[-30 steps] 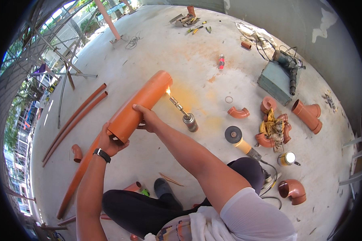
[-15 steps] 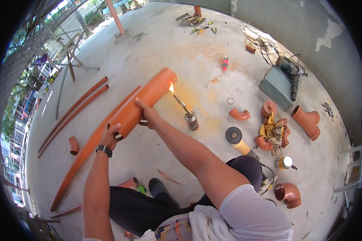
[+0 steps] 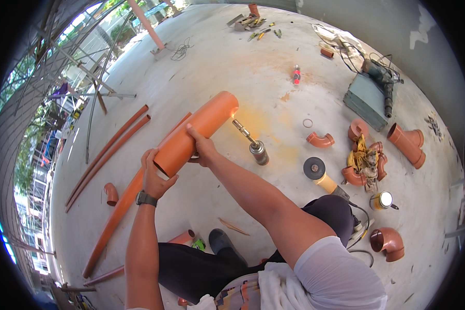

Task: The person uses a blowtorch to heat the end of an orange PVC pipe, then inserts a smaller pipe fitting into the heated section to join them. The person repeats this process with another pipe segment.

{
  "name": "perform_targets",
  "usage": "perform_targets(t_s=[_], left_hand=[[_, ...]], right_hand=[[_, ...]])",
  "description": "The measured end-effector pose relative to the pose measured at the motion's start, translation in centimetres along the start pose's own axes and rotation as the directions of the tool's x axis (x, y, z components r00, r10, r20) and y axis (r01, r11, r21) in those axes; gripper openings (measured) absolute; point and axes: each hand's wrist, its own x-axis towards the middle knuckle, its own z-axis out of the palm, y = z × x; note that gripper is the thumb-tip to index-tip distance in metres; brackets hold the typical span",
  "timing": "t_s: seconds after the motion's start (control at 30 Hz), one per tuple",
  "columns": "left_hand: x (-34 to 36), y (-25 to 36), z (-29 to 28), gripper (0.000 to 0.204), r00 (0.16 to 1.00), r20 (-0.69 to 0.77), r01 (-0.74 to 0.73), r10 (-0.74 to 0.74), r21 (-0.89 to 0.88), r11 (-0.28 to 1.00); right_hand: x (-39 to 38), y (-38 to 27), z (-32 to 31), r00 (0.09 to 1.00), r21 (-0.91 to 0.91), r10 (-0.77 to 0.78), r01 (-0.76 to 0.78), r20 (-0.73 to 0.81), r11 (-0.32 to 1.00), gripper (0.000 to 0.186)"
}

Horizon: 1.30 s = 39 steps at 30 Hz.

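A thick orange pipe (image 3: 206, 124) is held at a slant in both hands. My left hand (image 3: 157, 175) grips its lower end, thumb below the rim, a watch on that wrist. My right hand (image 3: 203, 149) is wrapped around its right side, farther up. A gas torch (image 3: 258, 152) stands on the floor, its burner angled at the pipe's far end, with a small, faint flame touching or very near it. Beneath the held pipe, a longer orange pipe (image 3: 113, 227) lies on the floor.
Right: an angle grinder (image 3: 325, 182), a tin (image 3: 381, 200), pipe elbows (image 3: 387, 243), a branched fitting (image 3: 406, 144) and a drill (image 3: 377, 72) on a metal case (image 3: 361, 103). Left: two thin pipes (image 3: 103, 150) and scaffolding (image 3: 88, 72). Behind: hand tools (image 3: 261, 33) and a wall (image 3: 392, 26).
The flame looks smaller than half a second ago. My left hand's fingers and thumb have shifted on the pipe's near end. The view has moved slightly.
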Motion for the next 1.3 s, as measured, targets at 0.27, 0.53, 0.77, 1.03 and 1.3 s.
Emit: perform_targets(t_s=[0.27,0.53,0.77,1.03,1.3], left_hand=[[-0.2,0.9,-0.3,0.114,0.975,0.021,0.212,-0.222,-0.395,0.894],[-0.9,-1.9,-2.5,0.116,0.562,0.741,0.795,-0.369,-0.607,-0.008],[0.1,-0.3,-1.6,0.11,0.716,0.616,0.696,-0.328,-0.661,0.279],[0.7,-0.5,-0.2,0.119,0.869,0.392,0.486,-0.302,-0.559,0.672],[1.2,0.9,0.6,0.127,0.94,0.208,0.292,-0.271,-0.074,0.954]], right_hand=[[-0.5,-0.4,0.1,0.998,0.012,-0.06,0.06,0.002,0.998,0.1],[-1.3,1.5,-1.0,0.987,-0.016,-0.072,0.075,0.143,0.997,0.096],[-0.8,1.7,-2.2,0.988,-0.078,-0.09,0.1,0.123,0.992,0.096],[-0.3,0.9,-2.7,0.986,-0.084,-0.075,0.088,0.151,0.993,0.1],[0.6,0.3,-2.3,0.991,-0.064,-0.082,0.089,0.105,0.994,0.099]])
